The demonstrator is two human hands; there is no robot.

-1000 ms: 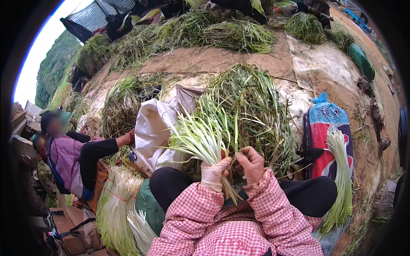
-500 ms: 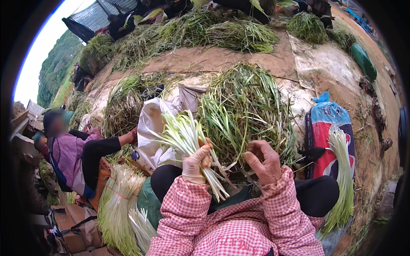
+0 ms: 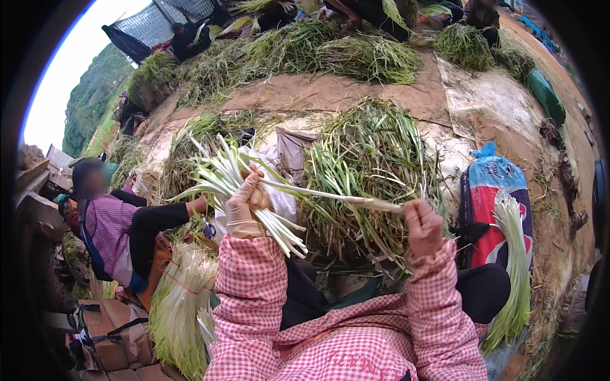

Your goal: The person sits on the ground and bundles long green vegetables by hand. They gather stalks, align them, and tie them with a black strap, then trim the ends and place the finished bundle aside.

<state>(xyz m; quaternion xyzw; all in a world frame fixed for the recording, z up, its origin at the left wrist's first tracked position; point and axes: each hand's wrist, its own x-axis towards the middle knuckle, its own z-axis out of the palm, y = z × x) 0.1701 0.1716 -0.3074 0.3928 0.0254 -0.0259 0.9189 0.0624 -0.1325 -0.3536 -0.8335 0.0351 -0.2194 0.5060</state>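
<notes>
My left hand (image 3: 246, 202), which looks to be in a pale glove with bare fingertips, is closed round a bunch of scallion-like stalks (image 3: 219, 171). Their white ends stick out below the fist and their green ends fan out above it. In a pinch, my right hand (image 3: 424, 227) grips the end of a single stalk (image 3: 346, 198), which stretches taut and nearly level from the left hand. Behind this stalk lies a large heap of loose, untrimmed greens (image 3: 368, 159), partly brown and wilted.
Tied bundles of pale stalks (image 3: 181, 305) lie at my left. More cleaned stalks (image 3: 513, 267) rest on a red and blue sack (image 3: 489, 197) at my right. A person in a checked top (image 3: 115, 232) sits at left. Further greens heaps (image 3: 368, 57) and other people are behind.
My left hand has moved left with the bunch. My right hand, earlier with fingers parted, has moved right and closed on a stalk, now drawn out between both hands.
</notes>
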